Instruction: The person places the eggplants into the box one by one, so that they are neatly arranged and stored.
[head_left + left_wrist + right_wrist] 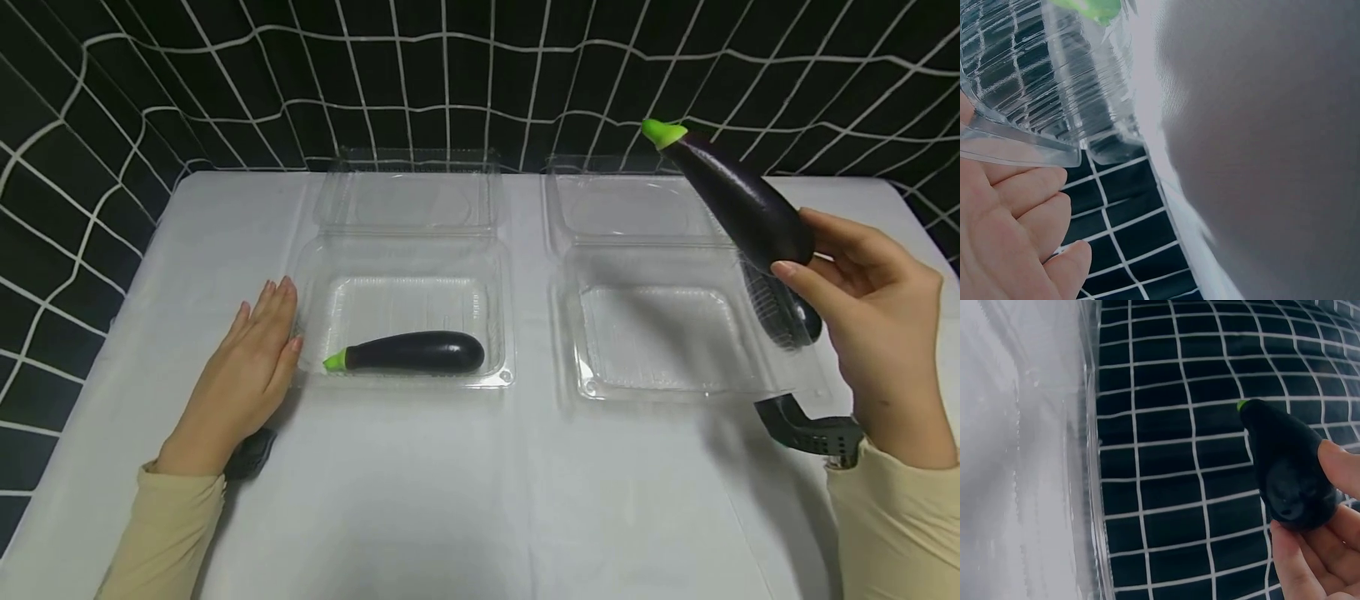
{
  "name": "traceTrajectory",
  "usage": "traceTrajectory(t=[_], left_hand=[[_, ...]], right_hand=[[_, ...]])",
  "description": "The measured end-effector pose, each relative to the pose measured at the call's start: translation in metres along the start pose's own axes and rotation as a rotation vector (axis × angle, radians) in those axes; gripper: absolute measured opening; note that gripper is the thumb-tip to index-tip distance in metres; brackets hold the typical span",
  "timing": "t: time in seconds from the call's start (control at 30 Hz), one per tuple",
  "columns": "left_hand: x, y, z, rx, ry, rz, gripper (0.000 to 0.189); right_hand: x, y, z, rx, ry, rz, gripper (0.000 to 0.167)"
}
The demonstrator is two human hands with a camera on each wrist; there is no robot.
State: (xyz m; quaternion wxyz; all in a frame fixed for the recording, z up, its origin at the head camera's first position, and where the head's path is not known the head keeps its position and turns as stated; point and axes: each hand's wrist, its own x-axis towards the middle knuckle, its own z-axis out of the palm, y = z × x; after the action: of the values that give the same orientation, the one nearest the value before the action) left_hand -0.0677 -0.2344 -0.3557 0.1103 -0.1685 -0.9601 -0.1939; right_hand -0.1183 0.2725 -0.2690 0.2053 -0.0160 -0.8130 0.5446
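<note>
Holding raised eggplant (738, 200) in right grip (888, 292)

The right grip pinches its thick end, up and right of the right container (660, 342). Below this grip lies a dark object (806, 318), perhaps another eggplant. The left grip (243, 367) is relaxed, fingers straight, beside the left container (405, 300), where a second eggplant (416, 352) lies.

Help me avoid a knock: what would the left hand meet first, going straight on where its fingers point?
The left hand would likely meet the left clear container first, at its left side; they look very close, and whether they touch is unclear.
</note>
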Motion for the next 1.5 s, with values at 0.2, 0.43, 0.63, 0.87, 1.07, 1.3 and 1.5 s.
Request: traceTrajectory(t=[0.2, 0.43, 0.63, 0.87, 1.07, 1.3, 1.5], left_hand=[[0.001, 0.003, 0.002, -0.003, -0.022, -0.005, 0.054], [0.002, 0.003, -0.001, 0.005, -0.018, -0.005, 0.054], [0.003, 0.002, -0.002, 0.002, -0.016, -0.003, 0.054], [0.002, 0.002, 0.0, -0.004, -0.018, -0.01, 0.054], [0.001, 0.001, -0.002, -0.004, -0.018, -0.009, 0.055], [0.0, 0.0, -0.004, -0.003, -0.022, -0.011, 0.055], [0.0, 0.0, -0.004, -0.007, -0.024, -0.014, 0.055]], right_hand=[[-0.005, -0.007, 0.004, 0.169, -0.045, -0.026, 0.049], [-0.004, -0.015, 0.015, 0.106, -0.065, -0.052, 0.049], [-0.003, -0.018, 0.021, 0.295, -0.1, -0.08, 0.049], [-0.005, -0.023, 0.026, 0.316, -0.126, -0.09, 0.05], [-0.007, -0.029, 0.034, 0.358, -0.168, -0.103, 0.05], [-0.008, -0.031, 0.044, 0.338, -0.202, -0.099, 0.049], [-0.009, -0.032, 0.049, 0.307, -0.218, -0.112, 0.049]])
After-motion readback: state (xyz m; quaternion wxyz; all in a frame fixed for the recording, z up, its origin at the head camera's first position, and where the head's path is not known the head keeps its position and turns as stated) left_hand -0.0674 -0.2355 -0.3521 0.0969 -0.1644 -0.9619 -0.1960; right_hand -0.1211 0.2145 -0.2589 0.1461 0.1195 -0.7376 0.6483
